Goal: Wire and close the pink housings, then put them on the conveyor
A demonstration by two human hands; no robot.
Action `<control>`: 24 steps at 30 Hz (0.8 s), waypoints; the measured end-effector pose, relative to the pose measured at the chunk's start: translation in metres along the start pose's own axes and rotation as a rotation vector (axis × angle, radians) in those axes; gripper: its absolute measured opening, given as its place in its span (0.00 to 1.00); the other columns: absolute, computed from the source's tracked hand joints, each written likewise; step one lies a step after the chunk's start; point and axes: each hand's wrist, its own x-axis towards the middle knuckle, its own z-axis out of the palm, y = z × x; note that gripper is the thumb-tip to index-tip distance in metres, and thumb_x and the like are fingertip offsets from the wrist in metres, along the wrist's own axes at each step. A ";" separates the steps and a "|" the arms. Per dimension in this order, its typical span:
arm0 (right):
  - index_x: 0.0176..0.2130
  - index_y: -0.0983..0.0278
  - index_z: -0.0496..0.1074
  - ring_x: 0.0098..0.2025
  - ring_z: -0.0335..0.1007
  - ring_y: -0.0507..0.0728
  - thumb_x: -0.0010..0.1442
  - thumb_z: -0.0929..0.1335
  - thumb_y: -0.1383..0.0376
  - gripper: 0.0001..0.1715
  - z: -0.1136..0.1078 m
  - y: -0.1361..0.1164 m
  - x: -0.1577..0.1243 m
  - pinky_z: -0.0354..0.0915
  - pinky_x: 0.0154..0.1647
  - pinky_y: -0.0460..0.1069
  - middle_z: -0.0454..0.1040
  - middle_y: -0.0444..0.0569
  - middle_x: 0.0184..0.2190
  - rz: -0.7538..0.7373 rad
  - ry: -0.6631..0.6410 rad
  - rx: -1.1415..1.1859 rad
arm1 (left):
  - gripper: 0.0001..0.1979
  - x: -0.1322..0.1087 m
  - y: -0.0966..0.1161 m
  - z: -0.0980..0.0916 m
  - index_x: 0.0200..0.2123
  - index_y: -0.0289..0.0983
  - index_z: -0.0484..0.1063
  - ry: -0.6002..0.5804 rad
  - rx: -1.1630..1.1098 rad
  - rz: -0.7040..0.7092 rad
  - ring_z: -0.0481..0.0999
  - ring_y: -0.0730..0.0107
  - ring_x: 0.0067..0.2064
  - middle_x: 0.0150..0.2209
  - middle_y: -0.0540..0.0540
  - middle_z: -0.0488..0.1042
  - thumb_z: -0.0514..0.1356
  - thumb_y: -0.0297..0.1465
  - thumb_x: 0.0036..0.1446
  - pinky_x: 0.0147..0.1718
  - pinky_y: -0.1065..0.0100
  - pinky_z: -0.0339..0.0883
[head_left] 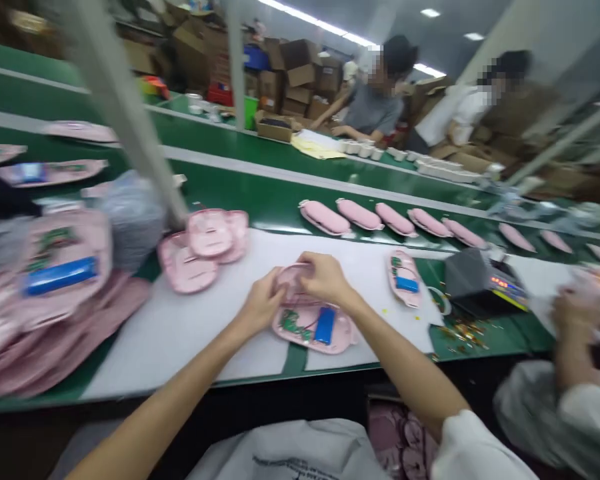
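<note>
Both my hands grip a small pink plastic cover (pixel 294 281) above the bench. My left hand (pixel 264 300) pinches its left side, and my right hand (pixel 325 277) is closed on its upper right edge. Just below lies an open pink casing half (pixel 347 333) with a green circuit board (pixel 295 325) and a blue battery (pixel 325 325) in it. The cover overlaps the casing's far edge; whether they touch I cannot tell. More pink covers (pixel 210 233) are piled to the left of my hands. Another casing with a blue battery (pixel 407 285) lies to the right.
Stacked pink casings (pixel 80 320) fill the left, beside a slanted post (pixel 125 113). Pink closed cases (pixel 325 218) line the green conveyor (pixel 260 190). A dark device with a lit display (pixel 500 283) stands right, near scattered metal pieces (pixel 463 335). A co-worker's hand (pixel 575 310) is far right.
</note>
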 end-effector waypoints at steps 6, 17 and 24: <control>0.34 0.63 0.71 0.34 0.71 0.53 0.54 0.70 0.54 0.15 -0.071 0.082 -0.069 0.69 0.40 0.48 0.74 0.46 0.31 0.263 0.872 0.505 | 0.23 0.021 -0.009 -0.014 0.47 0.37 0.68 -0.084 0.098 -0.160 0.74 0.58 0.41 0.37 0.49 0.75 0.59 0.49 0.58 0.39 0.67 0.70; 0.33 0.67 0.70 0.29 0.74 0.56 0.53 0.69 0.46 0.25 -0.159 0.258 -0.190 0.76 0.30 0.53 0.75 0.52 0.30 0.873 1.323 0.954 | 0.21 0.030 -0.013 -0.017 0.41 0.47 0.71 0.014 0.323 -0.280 0.77 0.55 0.32 0.31 0.57 0.79 0.58 0.55 0.54 0.30 0.54 0.76; 0.32 0.67 0.72 0.26 0.71 0.51 0.45 0.70 0.65 0.10 -0.162 0.253 -0.190 0.73 0.28 0.47 0.75 0.47 0.27 0.811 1.411 0.921 | 0.21 0.029 -0.004 -0.015 0.40 0.42 0.70 0.005 0.303 -0.250 0.75 0.56 0.31 0.30 0.50 0.76 0.61 0.52 0.53 0.30 0.60 0.73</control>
